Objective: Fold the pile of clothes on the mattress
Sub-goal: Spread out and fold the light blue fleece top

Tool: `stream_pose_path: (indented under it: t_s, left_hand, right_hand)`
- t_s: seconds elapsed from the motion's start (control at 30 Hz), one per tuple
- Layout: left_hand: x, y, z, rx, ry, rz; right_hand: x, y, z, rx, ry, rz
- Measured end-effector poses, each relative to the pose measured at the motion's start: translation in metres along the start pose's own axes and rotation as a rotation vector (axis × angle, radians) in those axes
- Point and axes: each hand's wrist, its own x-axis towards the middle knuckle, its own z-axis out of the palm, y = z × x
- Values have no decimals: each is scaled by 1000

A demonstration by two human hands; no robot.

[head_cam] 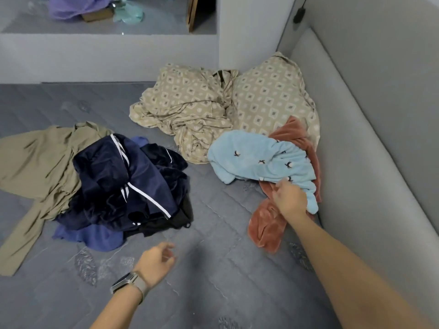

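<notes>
Blue fleece garment [261, 157] | right hand [288, 198] pinching | left hand [155, 262] idle

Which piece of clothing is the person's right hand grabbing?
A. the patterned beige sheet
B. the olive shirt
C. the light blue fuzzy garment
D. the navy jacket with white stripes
C: the right hand grips the edge of the light blue fuzzy garment, which lies over a rust-coloured one.

Grey quilted mattress [213, 269], navy white-striped garment [123, 176], khaki shirt [35, 162], light-blue fleece [256, 160], rust-pink fleece [266, 229], beige diamond-patterned bedding [190, 103]
</notes>
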Motion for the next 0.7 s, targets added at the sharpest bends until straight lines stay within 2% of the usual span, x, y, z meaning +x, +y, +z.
stream_pose_path:
  t_s: [0.03, 0.13, 0.23, 0.4, 0.53, 0.6, 0.7]
  left_hand:
    - [5, 0, 5, 7, -22, -12]
    - [17, 6, 15, -3, -37, -20]
    - [23, 7, 20, -31, -9, -37]
    - [28, -4, 23, -13, -39, -94]
    - [35, -1, 26, -28, -25, -111]
    - [36, 3, 29, -42, -14, -112]
    - [38, 8, 41, -123, 4, -134]
  right_hand:
    - [20, -2, 2, -43, 11, -46]
    - [79, -16, 8, -263, -109, -112]
    - [129, -36, 14, -356, -128, -160]
    - [181, -35, 35, -433, -170, -62]
    - [173, -16, 51, -519, -230, -28]
    - [154, -6, 63, -466, -270, -91]
    - [103, -10, 81, -42, -419, -33]
